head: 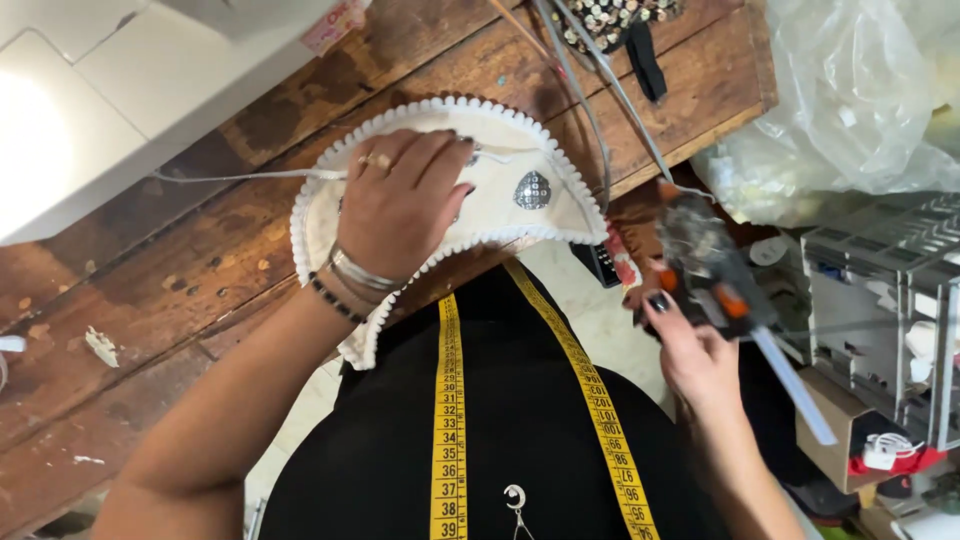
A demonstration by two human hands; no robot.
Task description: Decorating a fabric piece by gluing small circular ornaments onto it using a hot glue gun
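A: Left hand (pixel 400 205) lies flat and open on the cream fabric piece (pixel 520 215), at the table's (pixel 180 290) near edge.

B: Right hand (pixel 695 355) grips the glue gun (pixel 715 275) off to the right; a hot drip could burn those fingers.

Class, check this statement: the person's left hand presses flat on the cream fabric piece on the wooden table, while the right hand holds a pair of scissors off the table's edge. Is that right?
Not quite. In the head view the right hand holds a glue gun, not scissors. The rest stands: the left hand presses flat on the cream fabric piece on the wooden table.
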